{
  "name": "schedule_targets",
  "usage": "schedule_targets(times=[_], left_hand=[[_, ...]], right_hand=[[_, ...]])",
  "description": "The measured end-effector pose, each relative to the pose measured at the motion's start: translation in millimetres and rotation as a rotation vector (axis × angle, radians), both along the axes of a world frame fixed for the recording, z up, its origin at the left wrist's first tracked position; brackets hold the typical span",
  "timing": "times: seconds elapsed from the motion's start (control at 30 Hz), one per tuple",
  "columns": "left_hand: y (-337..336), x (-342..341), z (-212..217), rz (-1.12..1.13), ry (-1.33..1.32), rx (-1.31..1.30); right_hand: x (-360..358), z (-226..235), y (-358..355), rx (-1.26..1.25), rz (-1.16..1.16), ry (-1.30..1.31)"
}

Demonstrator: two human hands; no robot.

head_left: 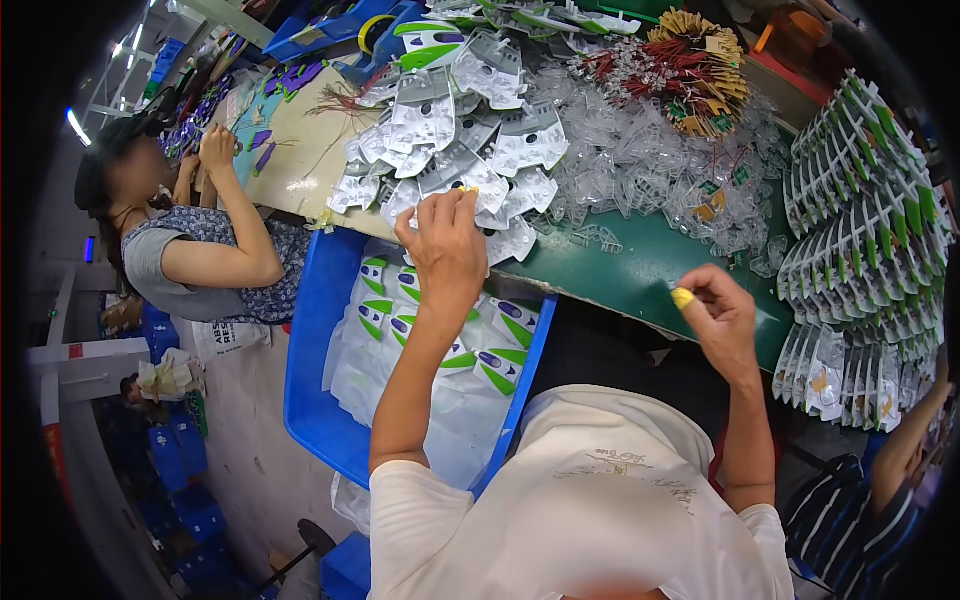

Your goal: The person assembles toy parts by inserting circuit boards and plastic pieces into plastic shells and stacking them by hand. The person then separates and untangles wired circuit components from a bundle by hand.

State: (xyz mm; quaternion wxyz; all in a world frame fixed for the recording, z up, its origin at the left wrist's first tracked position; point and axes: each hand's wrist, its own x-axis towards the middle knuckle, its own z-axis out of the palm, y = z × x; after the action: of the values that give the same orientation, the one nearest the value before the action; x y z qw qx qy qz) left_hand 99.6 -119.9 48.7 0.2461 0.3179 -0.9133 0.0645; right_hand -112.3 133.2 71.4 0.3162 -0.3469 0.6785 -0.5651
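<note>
My left hand [447, 240] reaches over the near edge of a pile of white plastic shells [425, 110], its bent fingers closed on one white plastic shell [462, 172]. The fingertips are partly hidden there. Above the green tabletop, my right hand [716, 318] is curled, with a yellow wrap [682, 298] on the thumb. Thumb and forefinger are pressed together; whatever they pinch, if anything, is too small to make out. The nearest things to it are clear plastic parts [640, 165], heaped beyond it on the green mat [640, 268].
Under my left forearm stands a blue bin [325, 400] holding white, green and purple shells. Wired yellow pieces [700, 70] lie beyond the clear heap. Stacked shells [860, 250] rise at right. A co-worker [190, 230] sits at left; another person's striped sleeve [850, 510] shows lower right.
</note>
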Motion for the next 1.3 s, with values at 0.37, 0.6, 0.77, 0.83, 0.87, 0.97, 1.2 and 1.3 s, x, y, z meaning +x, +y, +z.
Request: schedule_targets(times=[0.37,0.6,0.77,0.83,0.87,0.97,1.2,1.3], left_hand=[[41.9,-20.9,25.9,-0.213,0.217,-0.021],[131.9,-38.3,-40.5,-0.611,0.176,0.213],[140.0,-51.0,-56.8,-0.621,0.281,0.178],[142.7,-54.2,-63.0,-0.588,0.304,0.137],[146.9,-58.7,-71.4,-0.577,0.329,0.140],[151.0,-58.6,-68.0,-0.557,0.276,0.105],[122.1,-59.8,-54.5,-0.751,0.358,0.450],[87.3,-86.7,-68.1,-0.686,0.445,0.245]], right_hand=[[-19.1,5.6,24.2,0.126,-0.121,0.069],[-6.2,-1.8,1.2,0.100,0.095,0.547],[-5.9,-23.6,-8.1,0.067,0.184,0.897],[-4.3,-32.1,-16.0,0.100,0.262,0.995],[-1.7,-30.9,-16.8,0.160,0.304,0.985],[2.3,-15.4,-16.9,0.246,0.406,0.953],[-3.8,-24.6,-15.2,0.180,0.360,0.975],[-5.4,-29.2,-11.1,0.201,0.355,1.054]])
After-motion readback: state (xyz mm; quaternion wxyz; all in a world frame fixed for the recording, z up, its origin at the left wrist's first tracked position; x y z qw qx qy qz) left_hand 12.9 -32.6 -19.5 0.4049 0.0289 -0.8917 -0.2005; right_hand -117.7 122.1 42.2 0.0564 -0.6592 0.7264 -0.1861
